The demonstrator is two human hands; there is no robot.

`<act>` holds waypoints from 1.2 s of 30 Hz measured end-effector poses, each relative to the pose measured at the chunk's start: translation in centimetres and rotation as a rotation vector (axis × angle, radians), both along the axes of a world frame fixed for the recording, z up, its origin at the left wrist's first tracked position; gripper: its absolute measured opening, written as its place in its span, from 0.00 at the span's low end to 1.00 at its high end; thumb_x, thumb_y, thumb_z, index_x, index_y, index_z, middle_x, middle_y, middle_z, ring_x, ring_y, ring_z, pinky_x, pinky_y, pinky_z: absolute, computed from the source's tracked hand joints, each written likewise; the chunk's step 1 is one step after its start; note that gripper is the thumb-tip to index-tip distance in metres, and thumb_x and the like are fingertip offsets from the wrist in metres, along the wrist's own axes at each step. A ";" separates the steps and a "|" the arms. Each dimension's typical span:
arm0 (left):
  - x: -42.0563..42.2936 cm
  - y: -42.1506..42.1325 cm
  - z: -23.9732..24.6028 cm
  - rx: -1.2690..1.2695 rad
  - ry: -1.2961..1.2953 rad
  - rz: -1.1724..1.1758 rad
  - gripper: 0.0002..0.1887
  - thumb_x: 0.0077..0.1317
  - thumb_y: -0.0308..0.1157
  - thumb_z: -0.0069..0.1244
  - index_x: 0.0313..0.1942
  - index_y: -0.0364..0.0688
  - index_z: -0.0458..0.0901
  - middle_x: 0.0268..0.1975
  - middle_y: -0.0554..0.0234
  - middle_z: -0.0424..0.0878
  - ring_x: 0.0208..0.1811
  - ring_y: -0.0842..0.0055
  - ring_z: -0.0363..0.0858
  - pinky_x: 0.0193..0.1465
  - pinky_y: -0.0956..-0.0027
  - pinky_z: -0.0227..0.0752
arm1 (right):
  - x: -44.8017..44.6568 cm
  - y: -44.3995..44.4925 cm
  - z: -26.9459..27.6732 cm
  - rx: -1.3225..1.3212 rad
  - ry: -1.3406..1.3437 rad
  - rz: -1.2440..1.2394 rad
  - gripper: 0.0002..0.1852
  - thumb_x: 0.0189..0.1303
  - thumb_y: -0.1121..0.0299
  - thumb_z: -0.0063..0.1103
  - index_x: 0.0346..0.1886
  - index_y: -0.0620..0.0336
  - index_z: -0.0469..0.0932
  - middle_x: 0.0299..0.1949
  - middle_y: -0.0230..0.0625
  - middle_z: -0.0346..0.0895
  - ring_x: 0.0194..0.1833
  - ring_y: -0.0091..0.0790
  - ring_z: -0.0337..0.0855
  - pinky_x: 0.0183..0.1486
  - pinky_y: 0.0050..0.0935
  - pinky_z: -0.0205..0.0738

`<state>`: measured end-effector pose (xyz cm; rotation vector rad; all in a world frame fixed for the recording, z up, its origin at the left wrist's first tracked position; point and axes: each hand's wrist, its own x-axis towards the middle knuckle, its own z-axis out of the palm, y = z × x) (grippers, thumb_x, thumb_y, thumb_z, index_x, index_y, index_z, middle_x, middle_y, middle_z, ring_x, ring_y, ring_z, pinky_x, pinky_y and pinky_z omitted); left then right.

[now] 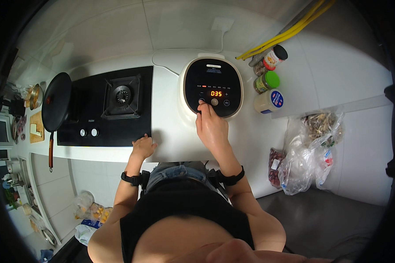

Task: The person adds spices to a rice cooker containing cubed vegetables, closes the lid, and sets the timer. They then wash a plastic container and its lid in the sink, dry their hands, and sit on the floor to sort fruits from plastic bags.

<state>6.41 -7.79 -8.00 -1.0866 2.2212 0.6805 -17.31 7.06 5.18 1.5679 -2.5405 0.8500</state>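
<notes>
A white electric cooker with a glossy black touch panel stands on the white countertop. Orange digits glow on its display. My right hand is over the panel's lower edge, fingers bunched, with a fingertip at the lower left round button; it holds nothing. To the left, my left hand rests empty, fingers spread, on the front right corner of a black Haier gas hob. A black frying pan with a wooden handle sits at the hob's left end.
Right of the cooker stand a black-lidded jar, a green-lidded jar and a blue-labelled tub. Plastic bags of dried food lie farther right. A cord runs to the wall socket. A cutting board is at far left.
</notes>
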 end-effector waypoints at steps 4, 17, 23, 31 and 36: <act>0.0 0.0 -0.1 -0.020 0.039 -0.004 0.26 0.72 0.49 0.51 0.57 0.35 0.82 0.72 0.40 0.70 0.68 0.44 0.74 0.69 0.27 0.61 | -0.6 0.9 0.0 -0.049 -0.071 -0.006 0.10 0.65 0.71 0.59 0.47 0.60 0.74 0.56 0.35 0.84 0.32 0.44 0.89 0.31 0.37 0.84; -0.2 0.7 -1.4 -0.068 0.024 -0.024 0.25 0.72 0.49 0.51 0.54 0.36 0.82 0.70 0.38 0.72 0.67 0.49 0.77 0.69 0.33 0.64 | -1.4 1.9 0.2 0.158 0.094 -0.055 0.13 0.64 0.69 0.60 0.50 0.59 0.73 0.61 0.44 0.81 0.33 0.50 0.88 0.31 0.40 0.83; 4.7 1.3 0.3 0.047 0.199 0.047 0.28 0.73 0.51 0.50 0.63 0.40 0.76 0.79 0.42 0.58 0.77 0.54 0.65 0.74 0.40 0.60 | 4.9 1.1 0.4 -0.103 -0.051 0.233 0.18 0.66 0.69 0.61 0.57 0.62 0.72 0.69 0.46 0.74 0.40 0.50 0.89 0.38 0.38 0.84; 24.1 5.3 2.0 -0.096 0.287 0.319 0.29 0.75 0.53 0.47 0.68 0.44 0.73 0.67 0.52 0.78 0.68 0.56 0.76 0.72 0.42 0.63 | 22.1 -1.7 -2.8 0.144 -0.127 0.678 0.25 0.68 0.68 0.62 0.66 0.64 0.71 0.55 0.51 0.81 0.27 0.42 0.85 0.37 0.41 0.79; 42.7 8.7 1.2 -0.212 0.295 0.517 0.29 0.74 0.54 0.48 0.68 0.47 0.74 0.67 0.54 0.77 0.68 0.57 0.76 0.68 0.46 0.68 | 38.7 -5.8 -3.2 0.306 -0.125 0.988 0.25 0.68 0.68 0.61 0.66 0.65 0.69 0.61 0.53 0.77 0.51 0.56 0.85 0.51 0.47 0.81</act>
